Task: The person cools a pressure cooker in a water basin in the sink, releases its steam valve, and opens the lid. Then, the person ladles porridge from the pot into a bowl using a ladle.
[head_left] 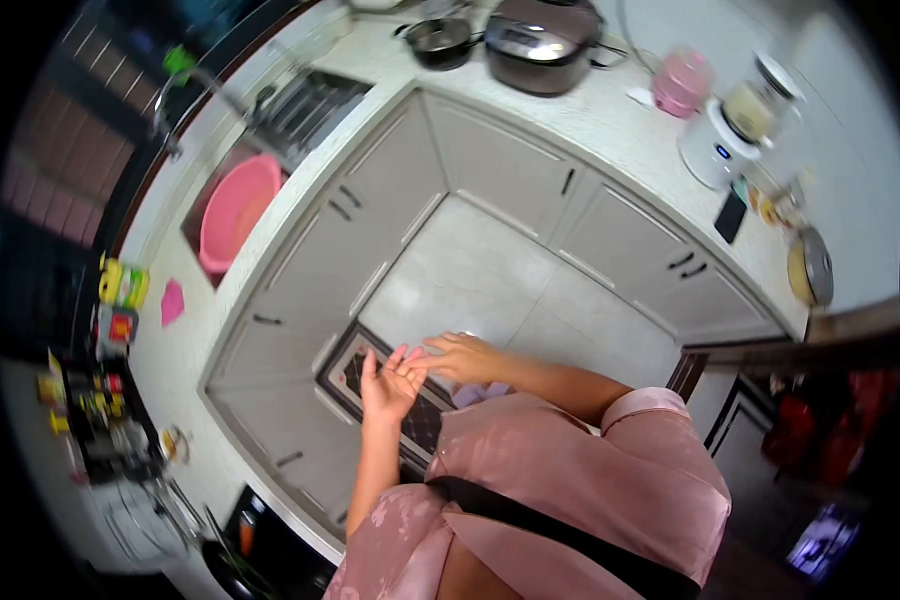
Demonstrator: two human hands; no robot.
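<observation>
In the head view both my hands are raised in front of my body, over the kitchen floor. My left hand (390, 388) is palm up with its fingers spread, and nothing lies in it. Close beside it, my right hand (463, 356) has its fingers stretched out towards the left fingertips. The two hands overlap in the picture; whether they touch I cannot tell. Below them a patterned floor mat (425, 420) shows in part, the rest hidden by my arms and pink satin clothing.
A counter runs round the floor. It bears a sink with a pink basin (242, 212), a pot (440, 42), a rice cooker (540, 45), a blender (730, 125), a phone (730, 217) and a yellow-labelled bottle (123, 284). A dark stove (280, 545) is at lower left.
</observation>
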